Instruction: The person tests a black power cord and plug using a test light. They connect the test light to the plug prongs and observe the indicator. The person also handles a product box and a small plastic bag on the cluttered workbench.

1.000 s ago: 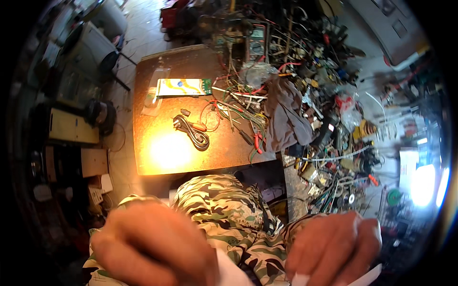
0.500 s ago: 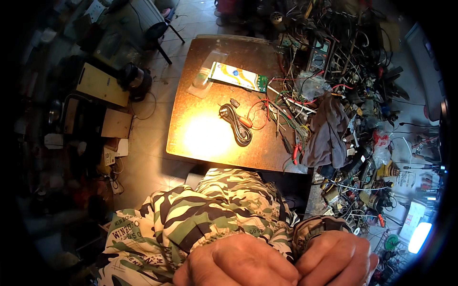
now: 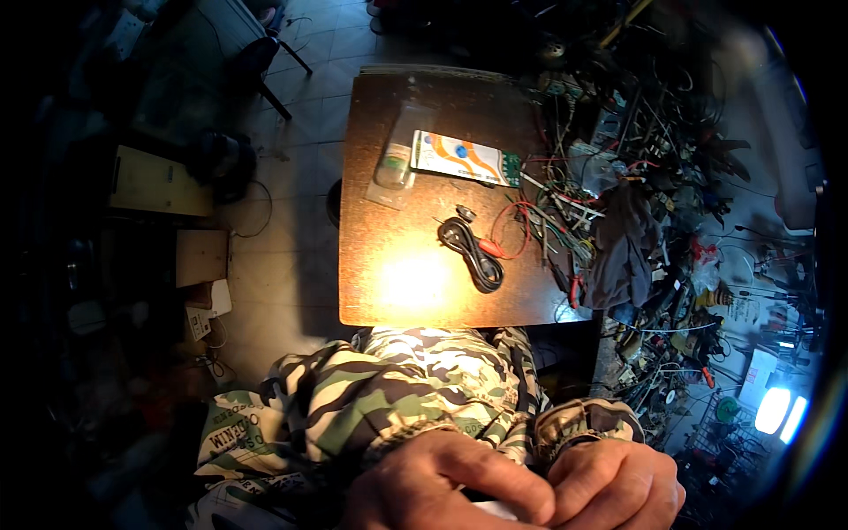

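Note:
Both hands are low in the view, close together over my camouflage-clad lap. My left hand (image 3: 446, 486) curls closed on a white item (image 3: 502, 511), mostly hidden below the fingers; it looks thin, but I cannot make out what it is. My right hand (image 3: 609, 490) is closed beside it, bent fingers on the same item. Beyond them, on the wooden table (image 3: 362, 291), lie a white-and-orange flat pack (image 3: 446, 155) with a green board (image 3: 511, 172) at one end, a clear plastic sleeve (image 3: 393, 168) and a coiled black cord (image 3: 477, 265).
A dense heap of wires and parts (image 3: 583, 124), with a grey cloth (image 3: 618, 265), fills the right side. A lit lamp (image 3: 773, 408) glows at far right. Cream cases (image 3: 159, 181), a cardboard box (image 3: 199, 256) and a dark stool (image 3: 256, 66) stand on the left.
My left hand has moved rightward, so both hands are now close together around the white item. The view has shifted, with the table farther right in it, and the surroundings look darker.

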Motion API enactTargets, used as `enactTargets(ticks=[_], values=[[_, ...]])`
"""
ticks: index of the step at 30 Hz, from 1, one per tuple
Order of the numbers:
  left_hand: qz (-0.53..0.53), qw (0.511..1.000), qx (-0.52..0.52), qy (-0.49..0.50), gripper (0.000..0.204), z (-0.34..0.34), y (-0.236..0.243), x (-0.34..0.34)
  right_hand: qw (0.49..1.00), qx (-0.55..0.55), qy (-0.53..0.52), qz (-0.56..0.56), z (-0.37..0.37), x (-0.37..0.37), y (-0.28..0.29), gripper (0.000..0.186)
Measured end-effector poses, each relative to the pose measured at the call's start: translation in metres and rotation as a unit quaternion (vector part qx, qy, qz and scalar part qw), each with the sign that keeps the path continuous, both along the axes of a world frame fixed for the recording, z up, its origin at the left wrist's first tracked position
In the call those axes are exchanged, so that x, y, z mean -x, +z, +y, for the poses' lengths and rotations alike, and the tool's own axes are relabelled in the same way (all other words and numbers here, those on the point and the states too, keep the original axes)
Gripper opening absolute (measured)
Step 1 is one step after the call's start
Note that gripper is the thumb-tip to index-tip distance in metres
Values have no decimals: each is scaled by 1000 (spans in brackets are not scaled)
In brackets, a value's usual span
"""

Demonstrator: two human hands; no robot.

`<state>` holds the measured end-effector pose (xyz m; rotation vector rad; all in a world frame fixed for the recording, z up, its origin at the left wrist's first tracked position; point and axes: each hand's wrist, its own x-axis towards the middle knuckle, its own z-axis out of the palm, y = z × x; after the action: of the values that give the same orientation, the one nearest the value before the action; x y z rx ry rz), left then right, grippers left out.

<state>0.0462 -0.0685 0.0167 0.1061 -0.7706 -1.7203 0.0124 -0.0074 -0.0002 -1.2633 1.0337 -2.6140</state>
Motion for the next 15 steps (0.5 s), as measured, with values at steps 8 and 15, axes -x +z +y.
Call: enactTargets(ticks=[8, 15], values=[[-31, 990, -9, -135, 8, -45, -18, -9, 1000, -13, 2, 8, -30, 6, -5, 19], [-282, 946, -146, 60, 18, -10, 35, 9, 999, -23, 36, 22, -32, 29, -13, 18]])
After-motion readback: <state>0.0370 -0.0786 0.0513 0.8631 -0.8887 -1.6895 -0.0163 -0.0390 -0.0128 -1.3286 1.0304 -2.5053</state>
